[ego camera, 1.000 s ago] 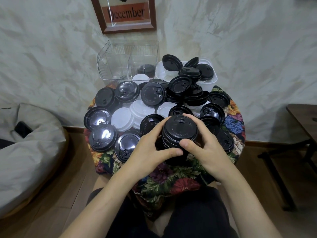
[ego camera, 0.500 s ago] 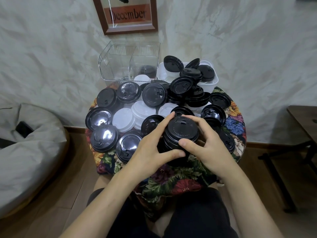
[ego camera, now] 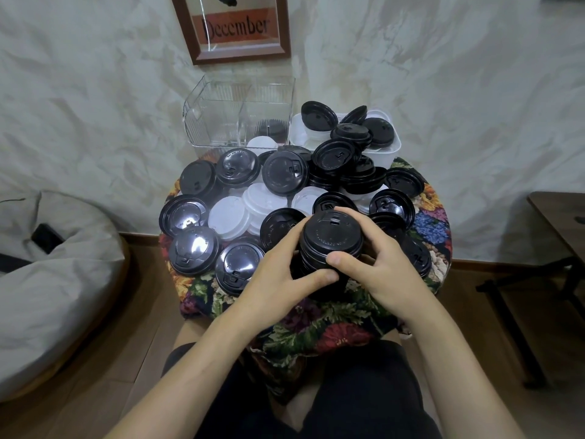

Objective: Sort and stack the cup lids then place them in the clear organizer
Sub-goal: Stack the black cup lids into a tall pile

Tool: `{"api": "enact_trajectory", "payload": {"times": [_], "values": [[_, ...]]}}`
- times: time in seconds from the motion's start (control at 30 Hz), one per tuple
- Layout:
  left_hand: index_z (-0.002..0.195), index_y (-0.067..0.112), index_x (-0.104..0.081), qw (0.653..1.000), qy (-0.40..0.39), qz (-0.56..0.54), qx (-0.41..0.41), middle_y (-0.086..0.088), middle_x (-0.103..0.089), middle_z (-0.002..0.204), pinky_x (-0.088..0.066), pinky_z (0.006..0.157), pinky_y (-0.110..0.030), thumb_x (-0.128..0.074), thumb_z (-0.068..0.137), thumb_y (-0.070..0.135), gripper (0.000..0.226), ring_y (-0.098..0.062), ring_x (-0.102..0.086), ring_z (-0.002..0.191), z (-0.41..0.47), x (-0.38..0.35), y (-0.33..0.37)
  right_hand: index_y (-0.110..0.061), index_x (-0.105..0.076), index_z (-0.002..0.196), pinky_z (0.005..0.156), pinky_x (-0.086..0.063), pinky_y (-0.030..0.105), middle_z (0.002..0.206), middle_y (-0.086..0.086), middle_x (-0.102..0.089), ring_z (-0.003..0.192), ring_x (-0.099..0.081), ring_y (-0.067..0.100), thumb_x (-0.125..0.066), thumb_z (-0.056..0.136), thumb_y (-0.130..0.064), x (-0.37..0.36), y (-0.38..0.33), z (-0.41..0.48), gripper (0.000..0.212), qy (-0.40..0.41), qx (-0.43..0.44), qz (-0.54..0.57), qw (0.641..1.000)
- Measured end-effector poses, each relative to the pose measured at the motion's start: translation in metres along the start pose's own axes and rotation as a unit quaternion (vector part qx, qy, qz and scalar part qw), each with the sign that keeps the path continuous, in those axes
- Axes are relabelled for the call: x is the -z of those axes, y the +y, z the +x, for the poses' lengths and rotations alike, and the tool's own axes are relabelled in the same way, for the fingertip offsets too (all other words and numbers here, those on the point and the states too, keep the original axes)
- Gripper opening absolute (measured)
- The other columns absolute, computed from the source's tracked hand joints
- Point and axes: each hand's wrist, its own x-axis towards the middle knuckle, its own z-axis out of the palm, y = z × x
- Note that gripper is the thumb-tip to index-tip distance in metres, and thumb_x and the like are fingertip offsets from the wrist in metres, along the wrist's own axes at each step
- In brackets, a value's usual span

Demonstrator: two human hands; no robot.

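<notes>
**Head view: stack squared up in both hands, not yet on its way to the organizer**

Nearest the camera, the two forearms meet over the front edge of the counter (ego camera: pixel 316 337), which is covered in a floral cloth. The left hand (ego camera: pixel 281 280) and the right hand (ego camera: pixel 383 264) both curl round the stack of black lids (ego camera: pixel 332 236), thumbs meeting on its near side and fingers wrapped along its flanks. Against the frames from a second ago, almost nothing has shifted: the grip is the same and the stack sits at the same spot near the front. That suggests the person is still pressing the lids into line and has not begun carrying them off.

The stack stands upright between the palms, gripped on both sides, its top lid facing up.

Beyond the hands, loose black lids (ego camera: pixel 239 267) lie spread and overlapping, with white lids (ego camera: pixel 228 218) mixed in at the middle, so much sorting seems left.

Farther back, a white tub (ego camera: pixel 391 147) holds more black lids. Beside it, at the wall, stands the clear organizer (ego camera: pixel 221 122). It is well apart from the hands, and a few dark lids (ego camera: pixel 271 129) show in its right compartment.
</notes>
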Motion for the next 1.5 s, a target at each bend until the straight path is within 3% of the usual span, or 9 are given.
{"api": "enact_trajectory", "payload": {"times": [0.3, 0.43, 0.57, 0.7, 0.83, 0.97, 1.07, 1.23, 1.5], "values": [[0.140, 0.047, -0.049, 0.999, 0.035, 0.008, 0.000, 0.025, -0.066, 0.129, -0.046, 0.106, -0.027, -0.088, 0.081, 0.027, 0.073, 0.000, -0.059, 0.126, 0.004, -0.004, -0.001, -0.033, -0.053, 0.142, 0.096, -0.044, 0.009, 0.124, -0.030, -0.066, 0.119, -0.061, -0.005, -0.076, 0.080, -0.041, -0.011, -0.001, -0.004, 0.067, 0.039, 0.007, 0.024, 0.999], [0.146, 0.048, -0.043, 0.999, 0.045, 0.014, -0.006, 0.026, -0.064, 0.134, -0.045, 0.107, -0.025, -0.087, 0.082, 0.031, 0.080, 0.001, -0.058, 0.128, 0.003, -0.008, -0.003, -0.031, -0.054, 0.143, 0.098, -0.048, 0.016, 0.124, -0.025, -0.068, 0.119, -0.063, -0.002, -0.083, 0.084, -0.034, -0.018, 0.001, -0.007, 0.066, 0.071, 0.003, 0.030, 0.997], [0.159, 0.053, -0.020, 0.999, 0.030, 0.011, 0.000, 0.027, -0.056, 0.145, -0.039, 0.113, -0.021, -0.085, 0.085, 0.037, 0.100, 0.006, -0.051, 0.135, 0.000, -0.007, -0.003, -0.034, -0.053, 0.145, 0.102, -0.049, 0.021, 0.126, -0.027, -0.067, 0.120, -0.062, -0.004, -0.082, 0.081, -0.042, -0.021, 0.000, -0.009, 0.070, 0.082, 0.004, 0.024, 0.996], [0.158, 0.052, -0.026, 1.000, 0.025, 0.006, -0.002, 0.025, -0.056, 0.145, -0.040, 0.117, -0.032, -0.085, 0.086, 0.035, 0.095, 0.002, -0.052, 0.136, 0.000, -0.005, -0.001, -0.039, -0.051, 0.145, 0.102, -0.047, 0.017, 0.128, -0.030, -0.065, 0.122, -0.060, -0.006, -0.076, 0.080, -0.049, -0.011, -0.004, -0.008, 0.070, 0.040, -0.001, 0.028, 0.999], [0.158, 0.051, -0.026, 1.000, 0.016, -0.001, -0.007, 0.027, -0.053, 0.148, -0.037, 0.119, -0.031, -0.083, 0.087, 0.032, 0.093, 0.004, -0.048, 0.138, 0.000, -0.003, -0.002, -0.041, -0.044, 0.153, 0.114, -0.042, 0.027, 0.145, -0.027, -0.056, 0.134, -0.051, -0.007, -0.068, 0.091, -0.047, -0.002, -0.001, -0.008, 0.068, 0.017, -0.003, 0.038, 0.999], [0.159, 0.053, -0.022, 1.000, -0.003, -0.012, -0.012, 0.028, -0.049, 0.152, -0.036, 0.119, -0.031, -0.075, 0.090, 0.052, 0.086, 0.004, -0.045, 0.141, -0.001, 0.000, -0.001, -0.039, -0.046, 0.152, 0.109, -0.044, 0.018, 0.141, -0.031, -0.057, 0.133, -0.052, -0.006, -0.067, 0.093, -0.042, -0.003, 0.002, -0.008, 0.062, 0.008, 0.005, 0.041, 0.999], [0.160, 0.048, -0.023, 1.000, -0.005, -0.016, -0.019, 0.025, -0.047, 0.155, -0.036, 0.118, -0.033, -0.054, 0.090, 0.076, 0.081, 0.001, -0.043, 0.144, -0.001, 0.000, -0.001, -0.036, -0.046, 0.152, 0.107, -0.043, 0.015, 0.139, -0.031, -0.058, 0.133, -0.053, -0.005, -0.066, 0.093, -0.041, -0.001, 0.004, -0.006, 0.062, 0.003, 0.012, 0.033, 0.999], [0.156, 0.046, -0.032, 0.997, 0.010, -0.074, -0.006, 0.025, -0.049, 0.152, -0.036, 0.118, -0.035, -0.055, 0.099, 0.056, 0.063, -0.001, -0.043, 0.144, -0.001, -0.005, 0.000, -0.034, -0.046, 0.151, 0.102, -0.043, 0.010, 0.137, -0.030, -0.060, 0.131, -0.054, -0.005, -0.067, 0.092, -0.038, -0.002, 0.007, -0.006, 0.062, 0.000, 0.011, 0.042, 0.999], [0.157, 0.036, -0.035, 0.995, 0.000, -0.100, -0.006, 0.020, -0.051, 0.151, -0.036, 0.114, -0.026, -0.059, 0.098, 0.047, 0.064, -0.006, -0.046, 0.143, -0.001, -0.006, -0.003, -0.038, -0.048, 0.148, 0.098, -0.043, 0.008, 0.134, -0.031, -0.062, 0.128, -0.056, -0.006, -0.070, 0.090, -0.036, -0.005, 0.008, -0.006, 0.062, 0.003, 0.006, 0.052, 0.999]]}}
